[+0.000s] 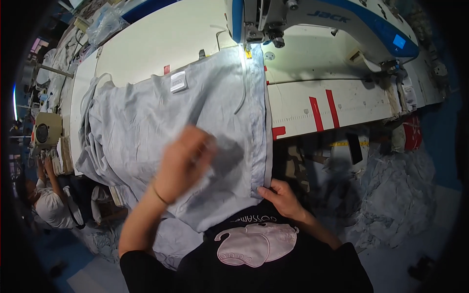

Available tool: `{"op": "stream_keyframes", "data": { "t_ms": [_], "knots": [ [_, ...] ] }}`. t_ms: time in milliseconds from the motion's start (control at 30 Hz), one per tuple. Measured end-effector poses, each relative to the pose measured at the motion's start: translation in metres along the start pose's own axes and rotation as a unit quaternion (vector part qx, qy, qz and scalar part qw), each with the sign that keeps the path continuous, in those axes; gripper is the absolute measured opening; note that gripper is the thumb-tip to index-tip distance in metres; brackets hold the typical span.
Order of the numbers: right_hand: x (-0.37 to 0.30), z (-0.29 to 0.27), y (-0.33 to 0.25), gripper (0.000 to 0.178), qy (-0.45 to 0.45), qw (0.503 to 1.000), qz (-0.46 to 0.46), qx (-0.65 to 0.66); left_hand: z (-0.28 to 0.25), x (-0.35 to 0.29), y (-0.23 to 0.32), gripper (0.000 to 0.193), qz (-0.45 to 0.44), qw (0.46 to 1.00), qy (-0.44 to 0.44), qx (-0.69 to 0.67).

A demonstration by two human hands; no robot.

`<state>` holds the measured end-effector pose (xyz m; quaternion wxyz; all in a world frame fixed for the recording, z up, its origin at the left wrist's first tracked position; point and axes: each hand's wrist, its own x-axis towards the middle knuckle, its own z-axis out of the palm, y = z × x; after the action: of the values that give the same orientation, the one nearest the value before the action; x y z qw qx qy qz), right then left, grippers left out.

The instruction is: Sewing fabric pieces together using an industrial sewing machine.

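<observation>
A light grey garment (146, 117) lies spread over the sewing table and drapes down toward my lap. A small white label (179, 82) sits near its far edge. My left hand (186, 158) hovers over the middle of the garment, its fingers curled but smeared by motion. With thumb and fingers, my right hand (282, 198) pinches the near end of the garment's right edge. That edge runs up to the lit yellow presser foot (248, 52) of a blue and white sewing machine (312, 22). A loose narrow strip (242, 93) lies along the edge.
Red tape strips (322, 110) mark the white table (293, 100) on the right. Below it are a dark phone (354, 148), a yellow measuring tape (342, 144) and a heap of pale cloth (395, 195). At far left, another person (53, 207) works beside stacked fabric.
</observation>
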<state>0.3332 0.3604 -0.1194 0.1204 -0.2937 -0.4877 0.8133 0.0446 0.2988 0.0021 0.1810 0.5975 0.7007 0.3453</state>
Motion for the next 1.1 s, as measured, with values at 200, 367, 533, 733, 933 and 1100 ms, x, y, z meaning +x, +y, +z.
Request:
{"op": "stream_keyframes", "data": {
  "t_ms": [200, 367, 533, 733, 933, 1100],
  "knots": [
    [-0.013, -0.013, -0.006, 0.029, -0.003, 0.992, -0.035, -0.12, 0.1, -0.068, 0.057, 0.04, 0.009, 0.985, -0.146, 0.086],
    [-0.015, -0.012, -0.007, 0.02, 0.005, 0.979, -0.08, -0.186, 0.118, -0.069, 0.055, 0.027, 0.03, 0.973, -0.148, 0.175],
    [-0.021, -0.013, -0.016, 0.012, 0.007, 0.964, -0.111, -0.24, 0.103, -0.066, 0.067, 0.019, 0.068, 0.971, -0.138, 0.182],
    [-0.031, -0.009, -0.028, 0.005, 0.023, 0.959, -0.167, -0.23, 0.078, -0.051, 0.098, 0.015, 0.123, 0.964, -0.156, 0.175],
    [-0.039, -0.017, -0.034, 0.01, -0.001, 0.95, -0.116, -0.289, 0.096, -0.034, 0.103, 0.013, 0.158, 0.943, -0.207, 0.206],
    [-0.043, -0.018, -0.03, 0.017, 0.01, 0.958, -0.122, -0.261, 0.104, -0.028, 0.102, 0.019, 0.178, 0.935, -0.235, 0.197]
  ]
}}
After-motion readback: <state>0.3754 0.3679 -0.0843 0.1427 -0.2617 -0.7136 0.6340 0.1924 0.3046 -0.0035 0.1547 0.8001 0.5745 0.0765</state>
